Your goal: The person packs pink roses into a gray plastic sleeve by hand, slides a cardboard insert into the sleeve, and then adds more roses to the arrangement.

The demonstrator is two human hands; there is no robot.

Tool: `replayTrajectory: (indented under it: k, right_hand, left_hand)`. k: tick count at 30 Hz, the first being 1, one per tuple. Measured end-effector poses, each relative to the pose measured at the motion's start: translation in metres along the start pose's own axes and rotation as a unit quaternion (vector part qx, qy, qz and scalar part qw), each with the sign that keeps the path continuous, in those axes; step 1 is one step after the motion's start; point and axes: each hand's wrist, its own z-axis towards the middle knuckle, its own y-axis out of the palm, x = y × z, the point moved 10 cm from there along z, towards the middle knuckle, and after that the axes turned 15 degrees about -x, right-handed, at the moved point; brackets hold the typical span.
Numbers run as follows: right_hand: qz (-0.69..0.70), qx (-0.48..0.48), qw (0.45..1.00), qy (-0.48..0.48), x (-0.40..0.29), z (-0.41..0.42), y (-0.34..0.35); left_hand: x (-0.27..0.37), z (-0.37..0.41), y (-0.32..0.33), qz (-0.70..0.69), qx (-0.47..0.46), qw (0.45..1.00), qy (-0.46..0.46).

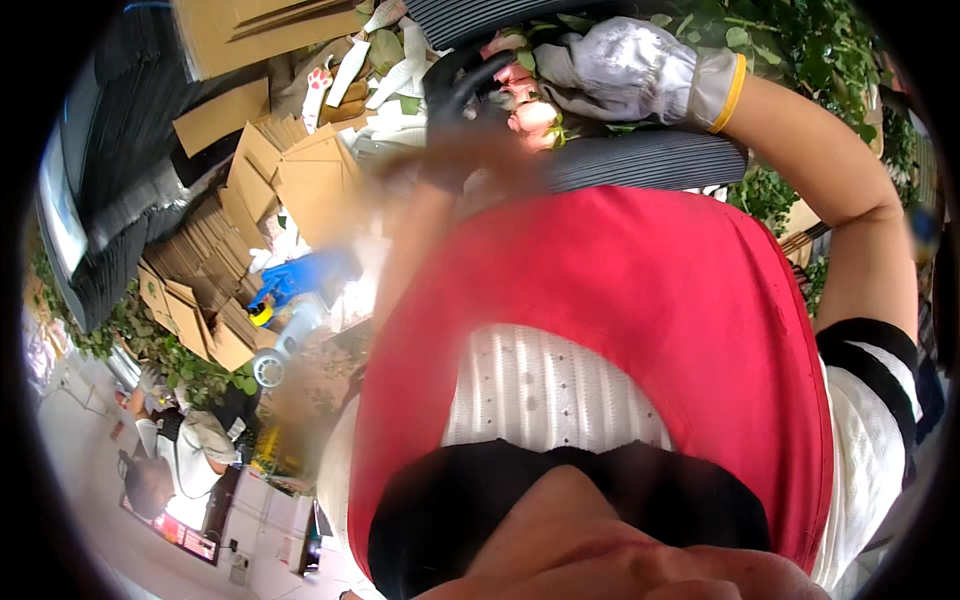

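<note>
Several pink roses with green leaves sit between my two hands, above ribbed dark grey sheet material. My right hand, in a whitish-grey glove with a yellow-edged cuff, has its fingers bent against the right side of the blooms. Whether it grips their stems is hidden. On the other side, my left hand wears a dark glove, with a finger curved towards the roses. Blur covers that hand and wrist, so its grip cannot be made out.
To the left are folded cardboard pieces, white paper-like strips, a blue item and a pale handheld fan. Black sheets are stacked beyond. Leafy stems crowd the right. Another person works at lower left.
</note>
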Motion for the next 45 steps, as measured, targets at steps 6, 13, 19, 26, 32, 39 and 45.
replayTrajectory:
  k: [6,13,19,26,32,39,45]
  right_hand:
    - [0.001,0.009,1.0,0.011,0.0,-0.005,-0.001]
    - [0.0,-0.118,0.993,0.029,-0.022,-0.008,-0.035]
    - [0.192,0.194,0.876,0.397,-0.001,-0.113,-0.182]
    - [0.159,0.371,0.885,0.23,0.056,-0.13,-0.231]
    - [0.149,-0.058,0.984,0.076,0.039,-0.062,-0.062]
    - [-0.148,0.134,0.956,-0.216,-0.095,-0.044,-0.078]
    - [-0.044,-0.011,0.994,-0.1,-0.069,-0.032,-0.068]
  left_hand:
    - [0.054,-0.016,0.003,0.151,-0.06,0.984,0.07]
    - [0.024,-0.004,0.025,0.092,-0.102,0.99,-0.035]
    - [0.015,-0.014,0.026,0.017,-0.076,0.997,0.022]
    - [0.002,-0.019,0.026,0.049,-0.083,0.995,-0.023]
    - [0.019,-0.007,0.013,0.18,-0.046,0.982,0.029]
    - [-0.014,-0.043,0.007,-0.073,-0.048,0.995,-0.051]
    - [-0.005,-0.087,0.017,-0.048,-0.198,0.966,-0.161]
